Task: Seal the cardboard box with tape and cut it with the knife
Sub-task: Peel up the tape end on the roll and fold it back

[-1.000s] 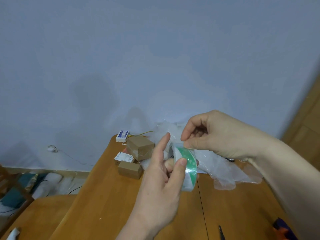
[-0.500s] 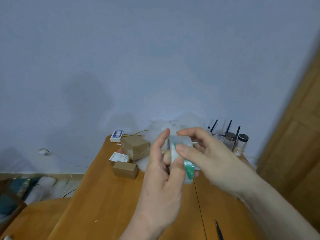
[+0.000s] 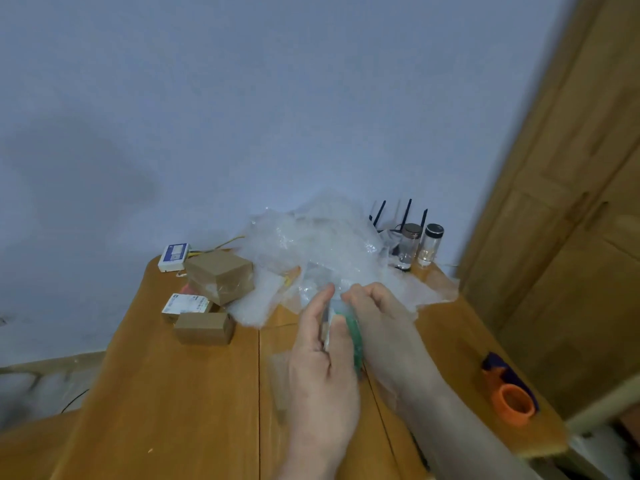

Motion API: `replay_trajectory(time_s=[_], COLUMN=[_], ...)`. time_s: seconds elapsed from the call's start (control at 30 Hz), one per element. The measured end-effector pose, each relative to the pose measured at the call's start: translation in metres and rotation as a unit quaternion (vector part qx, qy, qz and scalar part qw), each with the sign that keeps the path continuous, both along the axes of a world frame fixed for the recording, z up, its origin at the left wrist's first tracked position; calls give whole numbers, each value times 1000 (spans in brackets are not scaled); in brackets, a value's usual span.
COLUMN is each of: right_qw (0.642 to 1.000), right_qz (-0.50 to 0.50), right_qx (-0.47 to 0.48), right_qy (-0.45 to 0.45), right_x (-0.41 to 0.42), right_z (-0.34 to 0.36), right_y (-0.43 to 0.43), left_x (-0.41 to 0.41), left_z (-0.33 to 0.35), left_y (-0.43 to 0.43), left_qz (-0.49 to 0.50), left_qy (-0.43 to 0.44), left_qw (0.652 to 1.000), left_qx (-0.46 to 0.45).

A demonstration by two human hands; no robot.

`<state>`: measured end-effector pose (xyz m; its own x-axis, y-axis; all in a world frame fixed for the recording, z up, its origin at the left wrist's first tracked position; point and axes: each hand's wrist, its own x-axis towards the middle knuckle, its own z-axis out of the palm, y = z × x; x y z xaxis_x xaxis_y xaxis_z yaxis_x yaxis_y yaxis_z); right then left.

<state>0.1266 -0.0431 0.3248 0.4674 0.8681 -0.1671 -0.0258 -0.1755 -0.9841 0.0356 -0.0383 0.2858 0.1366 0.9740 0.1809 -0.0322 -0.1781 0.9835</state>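
A roll of clear tape (image 3: pixel 350 336) with a green and white core sits between both hands, seen edge-on and blurred. My left hand (image 3: pixel 322 372) grips its near side. My right hand (image 3: pixel 379 320) pinches the top of the roll with finger and thumb; whether a loose strip is lifted is too blurred to tell. Three cardboard boxes stand at the table's far left: a larger taped one (image 3: pixel 221 277), a flat plain one (image 3: pixel 204 328) and a labelled one (image 3: pixel 185 304). The dark tip of a tool (image 3: pixel 420 453) shows under my right forearm.
Crumpled clear plastic wrap (image 3: pixel 311 251) covers the far middle of the wooden table (image 3: pixel 166 393). Two glass jars (image 3: pixel 420 247) and black antennas stand at the far right. An orange and blue tape dispenser (image 3: pixel 510 389) lies near the right edge. A wooden door fills the right side.
The view has swung down and right. Both hands with the tape roll have dropped lower over the table, and the roll is now turned edge-on.
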Motion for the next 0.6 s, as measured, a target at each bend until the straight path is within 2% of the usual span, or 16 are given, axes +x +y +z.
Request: replay_trajectory(time_s=[0.13, 0.27, 0.43, 0.53, 0.6], right_qw=[999, 997, 990, 984, 963], right_qz=[-32, -52, -30, -35, -27], right_qx=[4, 9, -9, -4, -17], right_qy=[29, -64, -136, -177, -268], right_x=[8, 23, 50, 77, 95], right_z=[-21, -50, -83, -103, -118], right_y=[-7, -24, -27, -26, -26], left_x=[15, 32, 51, 62, 75], left_z=[-20, -43, -60, -71, -84], left_y=[8, 16, 26, 36, 41], left_qz=[-7, -15, -142, -159, -142], left_qy=[-18, 20, 59, 124, 196], left_qw=[999, 997, 981, 974, 968], left_qx=[-49, -68, -114, -106, -68])
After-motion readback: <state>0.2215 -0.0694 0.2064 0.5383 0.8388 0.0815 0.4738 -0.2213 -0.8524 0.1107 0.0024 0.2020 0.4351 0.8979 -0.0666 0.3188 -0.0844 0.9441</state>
